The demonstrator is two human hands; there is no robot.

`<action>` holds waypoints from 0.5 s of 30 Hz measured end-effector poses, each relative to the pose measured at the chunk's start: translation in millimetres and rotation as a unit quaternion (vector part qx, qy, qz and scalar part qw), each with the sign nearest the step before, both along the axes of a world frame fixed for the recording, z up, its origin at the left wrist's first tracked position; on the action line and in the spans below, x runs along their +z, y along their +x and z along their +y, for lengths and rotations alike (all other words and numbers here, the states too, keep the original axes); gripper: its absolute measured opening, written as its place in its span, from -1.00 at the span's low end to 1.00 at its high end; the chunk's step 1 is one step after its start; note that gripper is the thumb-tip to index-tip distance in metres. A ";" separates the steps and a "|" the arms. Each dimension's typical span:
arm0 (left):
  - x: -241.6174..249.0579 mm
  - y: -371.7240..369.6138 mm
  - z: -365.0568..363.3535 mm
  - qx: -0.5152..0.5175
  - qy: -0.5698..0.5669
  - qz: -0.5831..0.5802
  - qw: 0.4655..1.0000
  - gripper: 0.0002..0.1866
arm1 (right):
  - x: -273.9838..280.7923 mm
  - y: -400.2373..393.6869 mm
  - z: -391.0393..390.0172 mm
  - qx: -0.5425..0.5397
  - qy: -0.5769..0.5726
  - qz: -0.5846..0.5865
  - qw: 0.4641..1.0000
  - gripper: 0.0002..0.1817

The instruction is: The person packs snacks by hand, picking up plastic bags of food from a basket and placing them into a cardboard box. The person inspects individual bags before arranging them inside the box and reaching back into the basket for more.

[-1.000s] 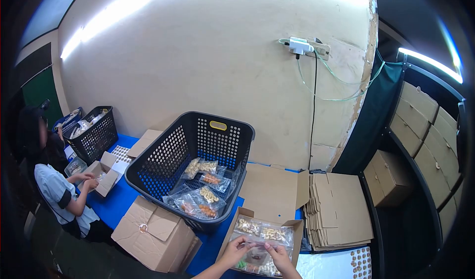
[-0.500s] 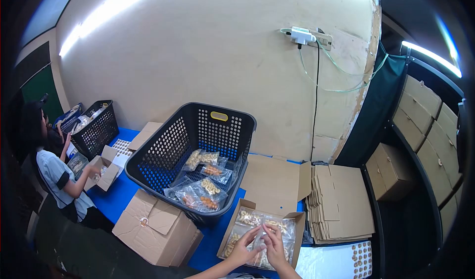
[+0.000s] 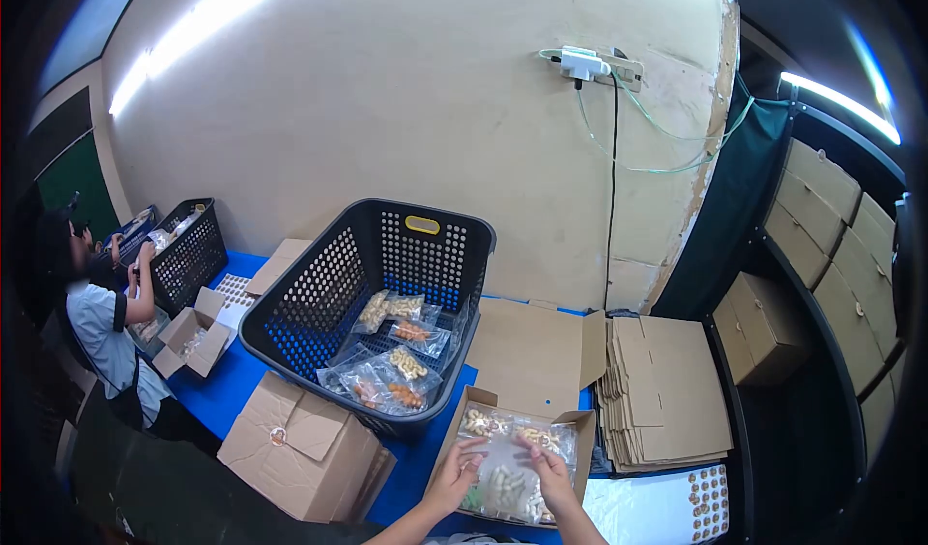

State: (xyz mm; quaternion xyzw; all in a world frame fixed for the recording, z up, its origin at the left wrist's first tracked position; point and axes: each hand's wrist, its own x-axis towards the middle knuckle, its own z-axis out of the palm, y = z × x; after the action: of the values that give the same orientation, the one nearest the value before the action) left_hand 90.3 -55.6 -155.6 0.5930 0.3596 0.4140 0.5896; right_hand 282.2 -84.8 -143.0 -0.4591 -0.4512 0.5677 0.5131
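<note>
My left hand (image 3: 451,479) and my right hand (image 3: 553,477) are over an open cardboard box (image 3: 447,448). Between them is a clear plastic bag (image 3: 505,487) of pale, stubby pieces, and the fingers of each hand pinch a side of it near the top. More clear bags of pale curled pieces (image 3: 483,421) lie in the box, partly covered by the held bag and my hands. A little green shows beside my left hand, too small to make out.
A black perforated basket (image 3: 290,289) with several bags stands behind a closed carton (image 3: 285,448). Flattened cartons (image 3: 677,390) are stacked at right, above a sticker sheet (image 3: 638,506). At left, a person (image 3: 121,332) stands by a small box (image 3: 198,337) and another basket (image 3: 188,265).
My hands have moved apart, and the bag between them now hangs spread out, its contents visible. The person at left has raised their arm from the small box toward the far basket.
</note>
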 end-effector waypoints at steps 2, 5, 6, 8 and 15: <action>-6.4 -1.4 -1.0 0.045 0.012 -0.065 0.997 -0.48 | -4.1 -2.1 2.5 -0.075 0.043 -0.030 0.996 -0.50; -6.5 5.3 -6.7 -0.052 0.082 -0.036 0.995 -0.24 | -2.3 -19.6 -4.0 -0.047 0.136 -0.133 0.981 -0.48; -1.0 7.7 -9.8 -0.054 0.081 -0.037 0.995 -0.24 | 1.4 -26.1 -5.6 -0.031 0.226 -0.233 0.945 -0.47; 11.3 10.9 -17.6 -0.021 0.226 0.096 0.969 -0.17 | 10.1 -34.9 -10.9 -0.027 0.244 -0.213 0.946 -0.45; 10.6 10.8 -21.4 -0.013 0.118 0.084 0.989 -0.60 | 18.3 -19.4 -2.2 -0.109 0.152 -0.256 0.948 -0.52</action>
State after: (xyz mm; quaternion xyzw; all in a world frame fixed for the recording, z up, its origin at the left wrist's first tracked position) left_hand 101.1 -76.9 -145.0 0.6956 0.3488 0.3951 0.4882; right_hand 262.8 -87.0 -124.8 -0.5515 -0.5960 0.2965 0.5028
